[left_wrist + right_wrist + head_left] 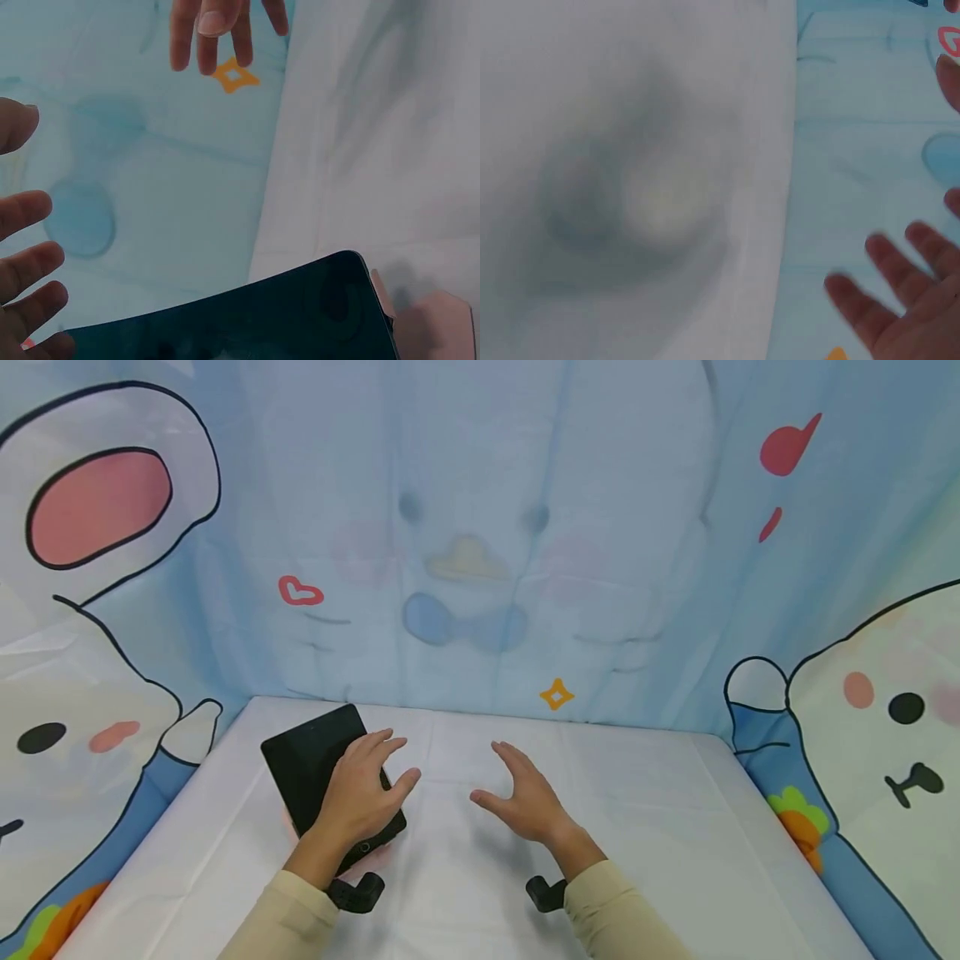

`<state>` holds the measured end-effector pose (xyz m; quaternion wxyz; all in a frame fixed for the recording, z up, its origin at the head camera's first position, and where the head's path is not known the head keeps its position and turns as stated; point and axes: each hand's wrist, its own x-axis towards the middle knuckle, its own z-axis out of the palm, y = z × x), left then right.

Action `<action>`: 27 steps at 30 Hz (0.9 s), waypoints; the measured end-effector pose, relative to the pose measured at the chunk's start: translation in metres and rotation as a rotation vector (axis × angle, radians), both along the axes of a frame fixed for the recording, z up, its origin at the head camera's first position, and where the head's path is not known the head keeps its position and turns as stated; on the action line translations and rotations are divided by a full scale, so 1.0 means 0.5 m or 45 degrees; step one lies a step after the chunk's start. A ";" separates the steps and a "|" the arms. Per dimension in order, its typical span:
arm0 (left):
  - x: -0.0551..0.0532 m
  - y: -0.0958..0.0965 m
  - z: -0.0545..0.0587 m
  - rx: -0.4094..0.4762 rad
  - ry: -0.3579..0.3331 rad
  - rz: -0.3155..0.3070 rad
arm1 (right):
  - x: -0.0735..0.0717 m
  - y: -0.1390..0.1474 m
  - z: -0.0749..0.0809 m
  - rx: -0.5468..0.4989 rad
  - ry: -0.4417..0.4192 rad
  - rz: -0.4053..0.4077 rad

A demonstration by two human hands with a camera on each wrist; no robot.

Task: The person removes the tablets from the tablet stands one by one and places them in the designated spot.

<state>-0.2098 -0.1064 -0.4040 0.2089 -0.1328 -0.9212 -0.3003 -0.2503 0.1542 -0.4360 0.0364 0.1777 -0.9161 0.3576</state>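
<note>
A black tablet [303, 768] with a round button near one edge lies slanted on the left part of the white-covered table. Under it shows something pink [377, 858], seen again as a flat pink piece [435, 326] beside the tablet's corner in the left wrist view. My left hand [362, 789] hovers over the tablet's right side, fingers spread, and covers part of it. To the right, my right hand [531, 802] is held above the table with its fingers apart and nothing in it. The palms face each other with a gap between.
White cloth covers the table [637, 793]. A blue curtain [480, 485] with cartoon animals hangs behind its back edge and along both sides. Small black cameras [357, 893] sit at both wrists, by the beige sleeves [288, 918].
</note>
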 end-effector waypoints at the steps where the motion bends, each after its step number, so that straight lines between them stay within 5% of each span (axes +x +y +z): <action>1: 0.005 -0.004 -0.002 0.013 -0.001 0.002 | 0.001 -0.004 -0.003 -0.036 -0.005 0.026; 5: 0.022 -0.019 -0.010 0.064 -0.019 0.003 | 0.006 -0.018 -0.017 -0.156 -0.058 0.114; 18: 0.059 -0.080 0.002 0.184 0.052 0.053 | 0.010 -0.059 -0.036 -0.244 -0.144 0.215; 27: 0.072 -0.121 -0.005 0.273 0.185 0.132 | -0.006 -0.097 -0.018 -0.248 -0.188 0.263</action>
